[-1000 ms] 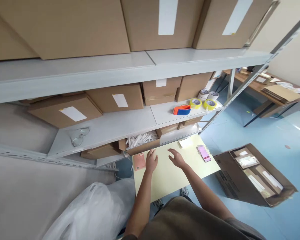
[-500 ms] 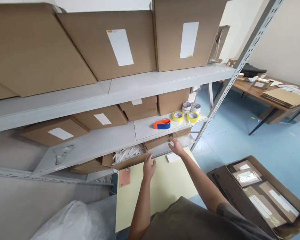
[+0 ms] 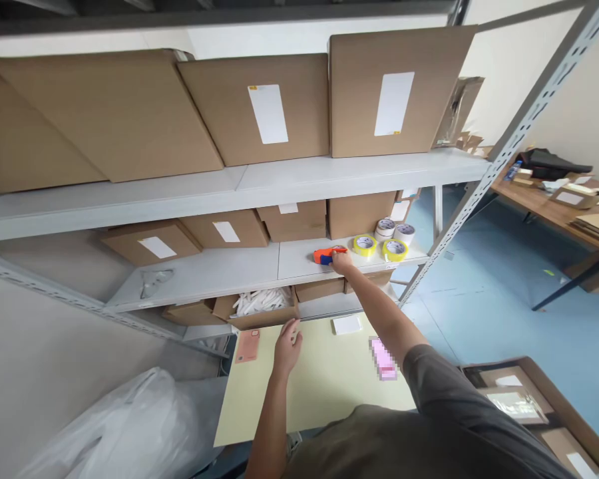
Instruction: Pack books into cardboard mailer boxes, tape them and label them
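The right hand [image 3: 340, 261] has its grip closed over the orange-and-blue tape dispenser [image 3: 322, 255], which sits on the shelf [image 3: 219, 273] close to its front edge, so the arm reaches in over that lip. Yellow tape rolls [image 3: 365, 245] stand just right of the dispenser, leaving little room there, while bare shelf lies open to the left. The left hand [image 3: 287, 347] is open, low over the far part of the pale yellow desk [image 3: 319, 389].

Shelf room [image 3: 219, 269] L of tape gun [image 3: 322, 254], tape rolls [image 3: 365, 245] rt.
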`<state>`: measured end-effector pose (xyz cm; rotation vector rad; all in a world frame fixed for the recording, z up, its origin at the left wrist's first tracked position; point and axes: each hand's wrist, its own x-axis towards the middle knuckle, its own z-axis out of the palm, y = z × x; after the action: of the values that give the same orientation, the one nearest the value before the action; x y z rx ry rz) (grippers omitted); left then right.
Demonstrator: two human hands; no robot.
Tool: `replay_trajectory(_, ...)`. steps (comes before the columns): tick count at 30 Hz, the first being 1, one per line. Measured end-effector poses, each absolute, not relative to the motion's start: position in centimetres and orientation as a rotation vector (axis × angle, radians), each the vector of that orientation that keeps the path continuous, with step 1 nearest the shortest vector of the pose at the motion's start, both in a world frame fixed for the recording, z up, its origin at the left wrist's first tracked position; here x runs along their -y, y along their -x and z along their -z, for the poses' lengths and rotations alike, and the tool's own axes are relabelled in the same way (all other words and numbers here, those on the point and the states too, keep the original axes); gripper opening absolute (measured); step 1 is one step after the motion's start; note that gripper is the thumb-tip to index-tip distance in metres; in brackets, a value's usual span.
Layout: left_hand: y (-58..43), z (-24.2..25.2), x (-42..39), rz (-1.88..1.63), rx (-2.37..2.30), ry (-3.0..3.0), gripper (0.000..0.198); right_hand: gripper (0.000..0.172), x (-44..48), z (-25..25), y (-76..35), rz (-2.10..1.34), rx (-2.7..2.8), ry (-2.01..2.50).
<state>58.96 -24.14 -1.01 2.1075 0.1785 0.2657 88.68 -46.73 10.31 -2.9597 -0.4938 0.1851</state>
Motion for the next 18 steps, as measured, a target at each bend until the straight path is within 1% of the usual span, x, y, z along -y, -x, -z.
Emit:
replay_trajectory(5,-57.8,0.7,22.2,-0.28,-0.149,-2.076,0.041,0.05,46.8,-10.2,-85.5,-0.148,0.492,2.979)
replay_trajectory(10,-57.8,0.5,20.9,-0.252,-0.051,-2.038,0.041,0.053,48.4,-8.6,-78.9,0.002,0.546,2.973)
replay_trajectory(14,-57.7,1.4,20.4,-0.24,-0.003,-1.999,0.039,0.052,50.4,-4.9,-72.1,0.077,0.623,2.928)
replay_trajectory(18,-56.7,3.3,20.8,-0.18,-0.009,-1.998,0.037,0.039,52.1,0.5,-64.9,-0.017,0.613,2.909)
